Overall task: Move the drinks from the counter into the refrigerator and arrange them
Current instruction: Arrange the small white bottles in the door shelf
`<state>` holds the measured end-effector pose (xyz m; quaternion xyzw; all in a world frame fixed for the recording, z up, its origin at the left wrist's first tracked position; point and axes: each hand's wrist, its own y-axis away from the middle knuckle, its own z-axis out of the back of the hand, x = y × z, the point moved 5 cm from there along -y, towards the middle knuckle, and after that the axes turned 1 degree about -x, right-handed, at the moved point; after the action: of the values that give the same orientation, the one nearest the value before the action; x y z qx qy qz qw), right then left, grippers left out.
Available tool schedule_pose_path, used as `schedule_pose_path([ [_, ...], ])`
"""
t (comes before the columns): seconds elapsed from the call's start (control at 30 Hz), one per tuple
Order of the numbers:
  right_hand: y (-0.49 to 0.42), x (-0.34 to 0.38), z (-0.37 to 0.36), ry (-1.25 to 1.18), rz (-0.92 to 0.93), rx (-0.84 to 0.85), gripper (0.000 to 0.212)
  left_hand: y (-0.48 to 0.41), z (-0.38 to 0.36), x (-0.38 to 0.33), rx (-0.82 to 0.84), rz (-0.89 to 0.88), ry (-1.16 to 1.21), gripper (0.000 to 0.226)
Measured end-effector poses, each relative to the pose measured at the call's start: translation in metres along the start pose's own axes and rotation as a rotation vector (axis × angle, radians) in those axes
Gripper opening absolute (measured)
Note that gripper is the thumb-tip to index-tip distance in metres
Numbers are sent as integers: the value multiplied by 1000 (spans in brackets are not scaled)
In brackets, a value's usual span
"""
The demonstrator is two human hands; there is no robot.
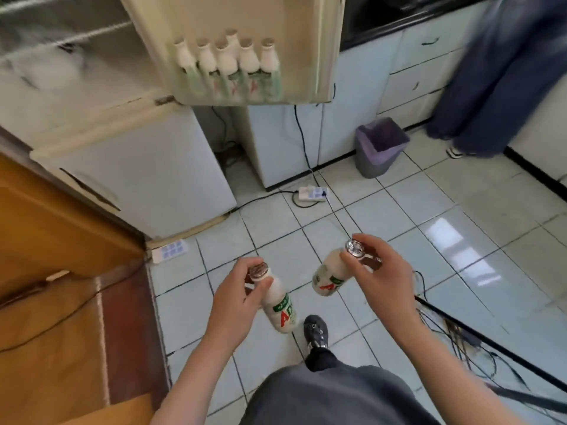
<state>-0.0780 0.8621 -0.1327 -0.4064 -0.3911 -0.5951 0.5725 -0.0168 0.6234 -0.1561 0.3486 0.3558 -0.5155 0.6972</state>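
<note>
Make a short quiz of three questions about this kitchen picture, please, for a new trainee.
1. True or false: each hand holds one bottle.
2. How many bottles stand in the door shelf of the open refrigerator door: A) three, B) six, C) nine?
3. What grey thing with a purple liner stands on the floor by the cabinets?

Key
1. True: the left hand grips the left bottle near its cap, the right hand grips the right bottle the same way.
2. B: six door bottles.
3. The waste bin.
</note>
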Motion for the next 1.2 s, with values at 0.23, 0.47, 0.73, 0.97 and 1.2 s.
schedule_pose_path([
  [0.23, -130, 44, -64, 18, 107, 155, 29, -100, 30, -30, -106, -11, 38, 27],
  [0.47, -191, 63, -132, 18, 142, 211, 34, -137, 70, 19, -276, 114, 122, 30],
  [0.73, -276, 127, -198, 6, 170, 23, 33, -281, 161, 40, -206, -4, 129, 31],
  [0.97, -352, 227, -215, -93, 350, -442, 32, -413, 257, -32, -126, -301, 198, 33],
  [1.2, -389, 251, -217, -72, 403, -728, 27, -492, 286, -98, -83, -567, 197, 31],
])
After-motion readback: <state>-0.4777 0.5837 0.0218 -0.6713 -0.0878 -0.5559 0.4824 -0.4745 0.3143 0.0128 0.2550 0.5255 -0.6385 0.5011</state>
